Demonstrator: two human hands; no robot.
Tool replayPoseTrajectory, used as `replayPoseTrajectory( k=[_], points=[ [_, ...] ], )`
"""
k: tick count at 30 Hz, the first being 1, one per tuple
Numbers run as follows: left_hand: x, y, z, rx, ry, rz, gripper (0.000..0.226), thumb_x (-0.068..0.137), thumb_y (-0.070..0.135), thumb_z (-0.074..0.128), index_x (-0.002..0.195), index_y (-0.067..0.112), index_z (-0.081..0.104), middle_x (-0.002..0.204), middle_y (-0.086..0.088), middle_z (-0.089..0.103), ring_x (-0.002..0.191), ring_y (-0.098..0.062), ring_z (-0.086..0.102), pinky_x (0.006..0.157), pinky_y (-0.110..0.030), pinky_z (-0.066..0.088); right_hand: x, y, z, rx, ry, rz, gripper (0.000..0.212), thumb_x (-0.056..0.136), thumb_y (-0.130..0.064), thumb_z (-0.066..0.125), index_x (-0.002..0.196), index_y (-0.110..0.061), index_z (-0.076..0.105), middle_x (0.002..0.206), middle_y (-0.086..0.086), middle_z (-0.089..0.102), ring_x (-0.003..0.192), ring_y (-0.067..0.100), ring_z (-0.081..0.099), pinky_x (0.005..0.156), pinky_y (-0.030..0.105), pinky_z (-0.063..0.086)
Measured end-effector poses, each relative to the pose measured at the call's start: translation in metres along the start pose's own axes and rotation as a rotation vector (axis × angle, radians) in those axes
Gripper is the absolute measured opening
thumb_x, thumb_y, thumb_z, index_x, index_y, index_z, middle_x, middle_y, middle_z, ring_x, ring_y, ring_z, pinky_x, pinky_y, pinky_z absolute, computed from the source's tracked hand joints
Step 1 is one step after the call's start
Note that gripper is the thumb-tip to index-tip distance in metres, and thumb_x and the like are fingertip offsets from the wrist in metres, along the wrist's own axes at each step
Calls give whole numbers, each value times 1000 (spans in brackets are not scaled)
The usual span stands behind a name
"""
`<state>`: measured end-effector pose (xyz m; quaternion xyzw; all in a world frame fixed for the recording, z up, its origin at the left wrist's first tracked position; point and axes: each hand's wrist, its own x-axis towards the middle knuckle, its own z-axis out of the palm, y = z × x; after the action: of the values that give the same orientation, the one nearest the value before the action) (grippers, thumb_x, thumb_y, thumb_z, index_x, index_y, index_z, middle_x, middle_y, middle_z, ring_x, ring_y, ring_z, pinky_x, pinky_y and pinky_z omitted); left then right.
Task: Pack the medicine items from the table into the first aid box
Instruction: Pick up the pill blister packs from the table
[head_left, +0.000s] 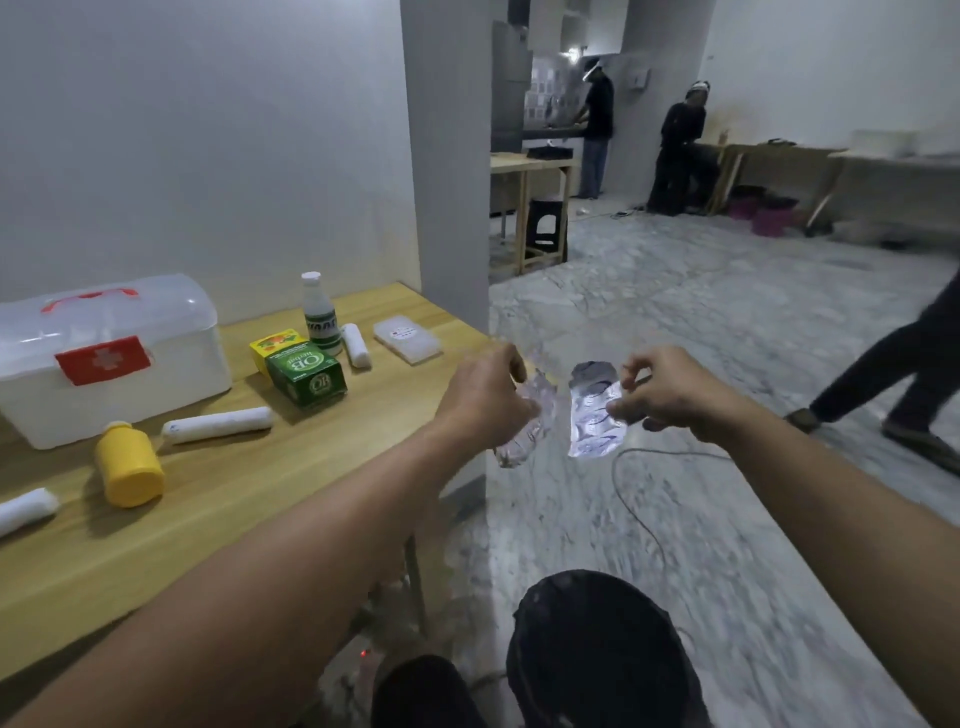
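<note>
The long wooden table with a pale yellow top (291, 499) fills the left of the view, and on its far left stands the translucent white plastic first aid box (104, 358) with a red handle and a red cross label, its domed lid down. The medicine items are spread over the tabletop to the right of and in front of the box: a green cardboard medicine carton (306, 375) with a smaller yellow carton (270, 347) touching it behind, a white plastic bottle with a green label (318, 314) standing just beyond them, a flat clear plastic case (408, 340) further right, a squat yellow plastic bottle (130, 465) near the front, a long white gauze roll (218, 424) lying just in front of the box, a short white gauze roll (356, 345) beside the white bottle, and another white roll (26, 509) at the left edge. Both arms reach out past the table's right end, over the floor. The left hand (485, 397) pinches a crinkled clear plastic wrapper (524, 421), and the right hand (670, 392) is closed on a shiny silver foil blister strip (595, 415), the two held near each other but apart. By my reading packing has not begun: the strip looks freshly unwrapped, nothing is in the box. Next, a hand must be freed to lift the lid before the strip goes in.
</note>
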<state>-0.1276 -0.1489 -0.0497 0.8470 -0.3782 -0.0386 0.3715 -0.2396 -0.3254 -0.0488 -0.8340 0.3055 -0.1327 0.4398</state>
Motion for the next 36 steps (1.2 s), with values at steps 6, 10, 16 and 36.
replayPoseTrajectory(
  k=[6, 10, 16, 36],
  points=[
    [3, -3, 84, 57, -202, 54, 17, 74, 6, 70, 86, 13, 59, 91, -4, 60, 84, -25, 55, 59, -32, 42, -7, 78, -4, -44, -41, 159, 21, 69, 5, 71, 88, -3, 68, 68, 16, 66, 55, 25, 57, 46, 23, 40],
    [0, -27, 135, 37, -293, -4, 13, 76, 1, 68, 85, 10, 67, 97, -6, 67, 88, -22, 61, 72, -31, 50, -5, 124, 16, -61, -62, 243, 26, 67, 4, 69, 93, -2, 67, 66, 15, 65, 55, 26, 57, 44, 24, 40],
    [-17, -70, 195, 42, -442, -150, 27, 77, 0, 56, 100, 9, 69, 105, -7, 68, 97, -23, 62, 70, -25, 41, 0, 184, 55, -149, -115, 356, 29, 67, 0, 69, 95, -7, 67, 81, 14, 68, 61, 27, 65, 50, 28, 51],
    [-17, -96, 232, 158, -714, -233, 33, 79, 24, 66, 112, 19, 67, 115, -4, 65, 100, -22, 63, 87, -36, 54, 13, 247, 97, -284, -179, 427, 36, 76, -16, 72, 110, -8, 65, 102, 12, 70, 89, 28, 68, 83, 39, 56]
  ],
)
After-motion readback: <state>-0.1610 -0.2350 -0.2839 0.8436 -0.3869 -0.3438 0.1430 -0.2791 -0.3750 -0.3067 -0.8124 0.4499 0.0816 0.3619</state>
